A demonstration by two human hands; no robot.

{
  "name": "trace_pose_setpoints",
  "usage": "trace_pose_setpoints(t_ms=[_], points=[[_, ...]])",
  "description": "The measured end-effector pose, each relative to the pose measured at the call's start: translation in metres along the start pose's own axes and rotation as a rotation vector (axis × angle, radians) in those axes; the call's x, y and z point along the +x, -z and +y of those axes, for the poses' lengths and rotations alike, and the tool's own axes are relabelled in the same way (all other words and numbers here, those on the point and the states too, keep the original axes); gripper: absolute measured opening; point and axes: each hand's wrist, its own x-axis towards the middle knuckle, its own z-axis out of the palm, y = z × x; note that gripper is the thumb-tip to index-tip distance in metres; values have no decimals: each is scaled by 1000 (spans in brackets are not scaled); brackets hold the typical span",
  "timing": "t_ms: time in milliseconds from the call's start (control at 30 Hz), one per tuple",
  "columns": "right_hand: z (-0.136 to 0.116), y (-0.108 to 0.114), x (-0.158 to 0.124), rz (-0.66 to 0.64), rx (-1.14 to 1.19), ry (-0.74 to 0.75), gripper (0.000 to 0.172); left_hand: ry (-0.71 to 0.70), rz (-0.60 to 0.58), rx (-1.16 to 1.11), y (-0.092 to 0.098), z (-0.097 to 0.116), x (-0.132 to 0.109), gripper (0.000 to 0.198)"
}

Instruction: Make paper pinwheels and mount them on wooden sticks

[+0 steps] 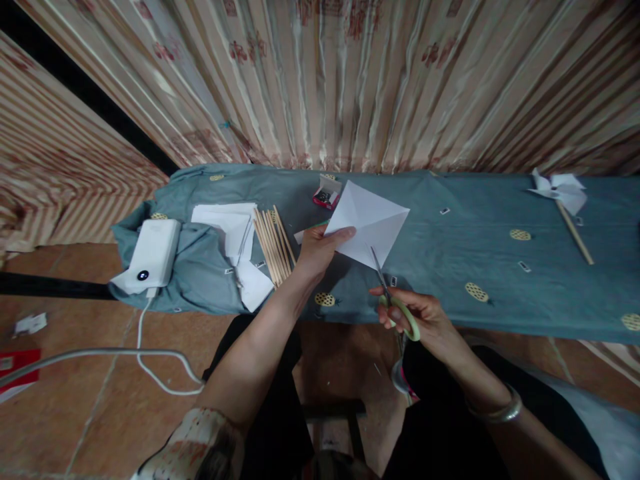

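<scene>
A square of white paper [373, 217] with diagonal creases is pinched by its left corner in my left hand [320, 250], thumb on top. My right hand [413, 313] grips scissors [407, 320] with pale green handles. Their blades point up and left, with the tips at the paper's lower edge; whether they are cutting into it I cannot tell. Just behind the paper stands a small open red box [326, 193] with dark little pieces inside. Left of my left hand lies a bundle of thin wooden sticks [273, 247].
White paper sheets [225, 223] and a white power bank [154, 257] with a cable [140, 347] lie at the left of the cloth-covered table [450, 267]. A paper pinwheel [563, 193] on a stick rests at the right. A striped curtain [345, 87] hangs behind.
</scene>
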Motion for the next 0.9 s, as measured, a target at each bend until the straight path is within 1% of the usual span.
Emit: trace_pose_setpoints(t_ms=[333, 467, 733, 900], points=[[6, -1, 1, 32, 104, -45, 44, -4, 6, -17, 0, 1, 0, 30], [5, -2, 1, 43, 88, -61, 46, -8, 15, -8, 0, 0, 0, 32], [2, -3, 1, 51, 59, -26, 48, -14, -5, 18, -2, -1, -4, 32], [2, -3, 1, 58, 50, -31, 47, -12, 2, 24, -2, -1, -4, 33]])
